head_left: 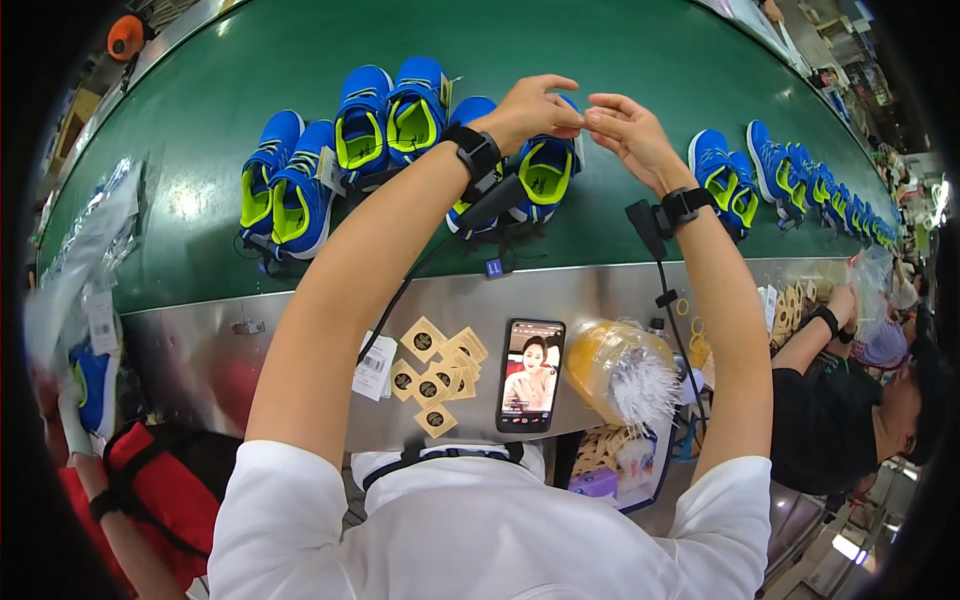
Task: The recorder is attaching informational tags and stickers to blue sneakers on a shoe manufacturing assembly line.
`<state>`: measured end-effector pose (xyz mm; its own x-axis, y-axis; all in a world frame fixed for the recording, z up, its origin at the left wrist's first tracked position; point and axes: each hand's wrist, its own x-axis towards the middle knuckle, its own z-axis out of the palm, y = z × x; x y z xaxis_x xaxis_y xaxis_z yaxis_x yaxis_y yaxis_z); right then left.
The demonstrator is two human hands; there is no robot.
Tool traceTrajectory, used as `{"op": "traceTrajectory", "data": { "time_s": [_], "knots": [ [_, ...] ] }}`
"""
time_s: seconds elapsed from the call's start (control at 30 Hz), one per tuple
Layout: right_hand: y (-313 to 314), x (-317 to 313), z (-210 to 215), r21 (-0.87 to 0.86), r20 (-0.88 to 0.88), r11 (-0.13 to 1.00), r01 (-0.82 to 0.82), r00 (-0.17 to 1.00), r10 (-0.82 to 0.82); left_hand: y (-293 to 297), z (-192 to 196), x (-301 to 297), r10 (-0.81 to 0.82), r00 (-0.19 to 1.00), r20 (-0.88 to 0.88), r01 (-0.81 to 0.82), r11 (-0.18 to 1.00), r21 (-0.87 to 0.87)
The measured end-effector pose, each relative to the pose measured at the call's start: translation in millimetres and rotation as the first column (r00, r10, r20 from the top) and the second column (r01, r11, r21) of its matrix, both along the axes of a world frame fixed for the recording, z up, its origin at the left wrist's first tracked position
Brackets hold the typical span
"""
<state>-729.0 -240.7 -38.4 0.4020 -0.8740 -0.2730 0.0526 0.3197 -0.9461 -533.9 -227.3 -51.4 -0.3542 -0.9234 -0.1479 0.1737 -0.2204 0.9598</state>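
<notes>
**A:** ok so how many shoes are we counting on that green belt (300,40)?

**B:** Nearest the hands I get three pairs of blue shoes with neon-yellow insides. One pair (278,188) sits left of centre, a second pair (390,112) just right of it and a bit higher, and the third pair (530,165) is right under the wrists, partly hidden. Then a fourth pair (722,178) on the right, and after that a line of more blue shoes (825,190) curving off to the right edge, too small to count.

**A:** and the hands?

**B:** Both up near the top centre, over that third pair. Left hand (530,108) has its fingertips pressed together, right hand (628,128) the same, and the tips of the two hands meet. If they're pinching something, it's too tiny to make out. Each wrist has one black strap, with a cable hanging down.

**A:** what's on the metal tabletop (220,340) below?

**B:** One phone (531,375) lying flat with its screen lit, bottom centre. Left of it a scatter of tan square tags (437,372) with dark round centres, roughly eight or nine, overlapping so I can't be exact. One white paper tag (375,368) left of those. One clear bag (625,372) with yellow stuff inside to the right of the phone.

**A:** anyone else?

**B:** One person in a black top (830,420) at lower right, and an arm beside a red bag (160,480) at lower left.
</notes>
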Motion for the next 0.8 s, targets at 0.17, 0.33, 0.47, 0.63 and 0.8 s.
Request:
{"op": "traceTrajectory", "data": {
  "time_s": [0.17, 0.33, 0.47, 0.63, 0.8],
  "knots": [
    [4, 3, 1, 0.005, -0.059, 0.999, -0.040, 0.997, 0.041, 6, 0, 2, 0.004, 0.999, 0.051, -0.004, 1.000, -0.012],
    [5, 13, -2, -0.091, -0.138, 0.993, -0.072, 0.989, 0.059, 3, -7, 12, 0.000, 0.998, 0.055, 0.000, 1.000, 0.010],
    [0, 19, -8, -0.215, -0.215, 0.969, -0.121, 0.974, 0.074, -1, -10, 14, 0.041, 0.994, 0.101, -0.039, 0.999, -0.023],
    [2, 26, -9, -0.297, -0.297, 0.945, -0.139, 0.954, 0.047, -3, -15, 21, -0.004, 0.983, 0.185, 0.015, 0.998, -0.059],
    [14, 29, -4, -0.641, -0.619, 0.675, -0.365, 0.766, -0.174, 3, -24, 29, 0.170, 0.876, 0.452, 0.017, 0.924, -0.381]
  ]
}}
